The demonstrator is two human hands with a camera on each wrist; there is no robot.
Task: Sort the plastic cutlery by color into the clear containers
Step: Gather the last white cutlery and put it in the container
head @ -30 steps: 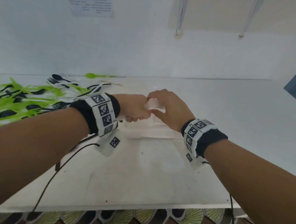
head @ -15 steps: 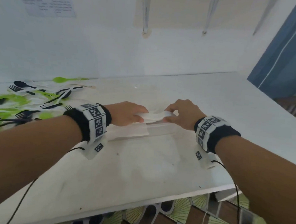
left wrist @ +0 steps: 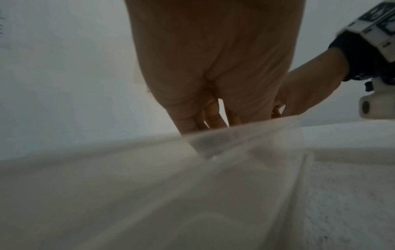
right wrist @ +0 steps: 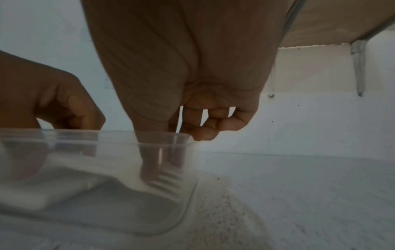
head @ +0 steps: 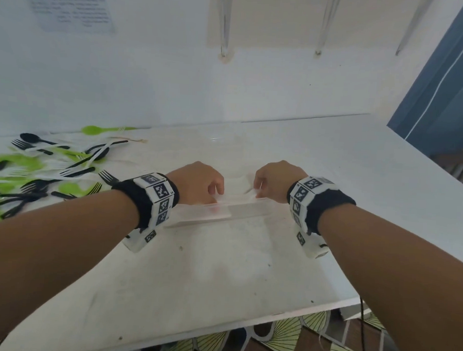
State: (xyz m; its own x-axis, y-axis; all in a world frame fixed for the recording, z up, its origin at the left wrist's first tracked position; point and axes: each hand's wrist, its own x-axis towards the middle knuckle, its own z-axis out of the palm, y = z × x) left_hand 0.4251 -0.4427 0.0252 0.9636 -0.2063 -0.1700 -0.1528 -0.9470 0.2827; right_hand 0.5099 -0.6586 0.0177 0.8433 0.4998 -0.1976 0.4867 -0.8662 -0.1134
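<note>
A clear container [head: 223, 213] stands on the white table [head: 219, 276] in front of me. A bundle of white cutlery [head: 239, 185] lies in it, fork tines [right wrist: 164, 182] toward the right end. My left hand [head: 215, 192] and my right hand [head: 257, 191] reach over the near rim, one at each end of the bundle. The right thumb and forefinger [right wrist: 149, 162] pinch the tine end inside the clear wall [right wrist: 96, 135]. The left fingers [left wrist: 211, 116] curl down behind the rim [left wrist: 245, 130] onto the other end. Mixed green, black and white cutlery [head: 37, 170] lies scattered at far left.
The table's front edge [head: 216, 333] is near me, with patterned floor below. A white wall rises behind the table. A blue curtain [head: 444, 79] and a chair [head: 459, 165] stand beyond the right edge.
My hands, together one second ago, have drawn apart along the white bundle and lowered it into the clear container. The camera has turned right.
</note>
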